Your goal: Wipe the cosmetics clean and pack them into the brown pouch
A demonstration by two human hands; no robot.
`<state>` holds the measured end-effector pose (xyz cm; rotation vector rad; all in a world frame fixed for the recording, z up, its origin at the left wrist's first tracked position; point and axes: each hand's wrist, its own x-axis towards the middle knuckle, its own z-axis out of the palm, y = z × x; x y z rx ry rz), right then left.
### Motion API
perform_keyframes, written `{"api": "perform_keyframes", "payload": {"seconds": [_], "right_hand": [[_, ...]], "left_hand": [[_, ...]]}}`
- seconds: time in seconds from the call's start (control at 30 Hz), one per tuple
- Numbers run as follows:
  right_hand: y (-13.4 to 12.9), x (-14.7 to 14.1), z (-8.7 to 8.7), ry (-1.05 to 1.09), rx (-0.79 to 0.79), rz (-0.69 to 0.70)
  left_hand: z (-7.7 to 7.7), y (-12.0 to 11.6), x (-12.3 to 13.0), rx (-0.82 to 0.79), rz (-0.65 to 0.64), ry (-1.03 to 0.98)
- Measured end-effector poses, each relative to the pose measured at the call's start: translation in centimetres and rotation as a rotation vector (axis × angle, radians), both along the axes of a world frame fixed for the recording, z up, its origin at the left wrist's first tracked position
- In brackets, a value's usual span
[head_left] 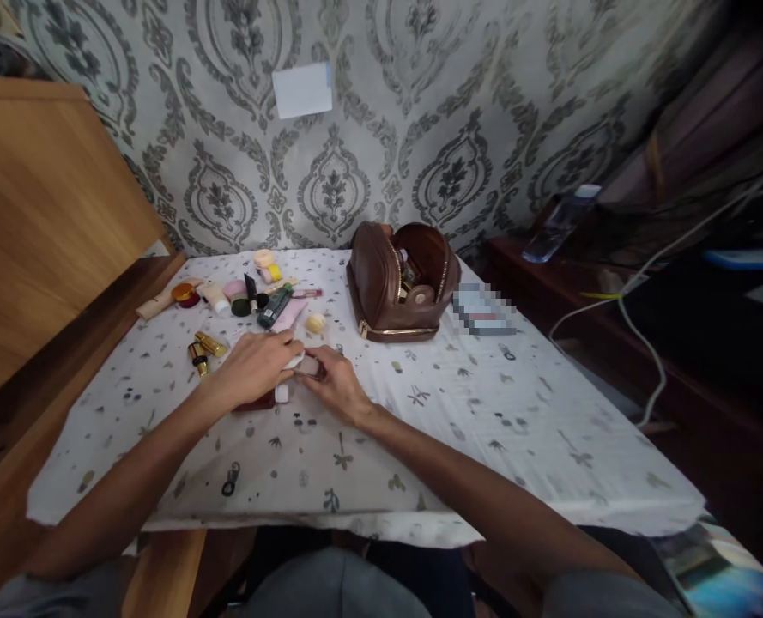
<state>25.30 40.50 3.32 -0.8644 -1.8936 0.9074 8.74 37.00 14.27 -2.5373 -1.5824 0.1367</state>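
Note:
Both hands meet over the front left part of the cloth-covered table. My right hand [339,386] grips a small clear-sided rectangular container [308,367] between thumb and fingers; its exact kind cannot be made out. My left hand [256,365] is closed on a small white piece [295,358], perhaps a wipe, pressed against that container's end. Below my left hand lies a dark red bottle [258,401] with a white cap [281,393], partly hidden. Left of it lie two gold tubes [209,343]. Just beyond my fingers are a pink tube [289,315] and a cream-yellow round item [315,323].
An open brown leather cosmetic bag [381,279] with items inside stands at the back. Several cosmetics, among them a dark green bottle [275,306] and an amber jar [185,295], lie at back left. Right are a blurred-out flat item [482,309] and a water bottle [558,225].

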Motion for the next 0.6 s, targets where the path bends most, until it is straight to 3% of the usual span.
{"api": "perform_keyframes", "payload": {"seconds": [0.2, 0.33, 0.5, 0.6], "right_hand": [[-0.1, 2.0, -0.1, 0.18, -0.236, -0.199], [0.0, 1.8, 0.3, 0.264, -0.22, -0.199], [-0.3, 2.0, 0.6, 0.209, -0.131, -0.22], [-0.5, 2.1, 0.7, 0.193, -0.115, -0.218]], "left_hand": [[-3.2, -1.2, 0.8, 0.257, 0.217, -0.379], [-4.9, -2.0, 2.6, 0.317, 0.257, -0.324], [-6.1, -3.4, 5.5, 0.266, 0.12, -0.287], [-5.8, -3.7, 5.8, 0.285, 0.071, -0.254]]}}
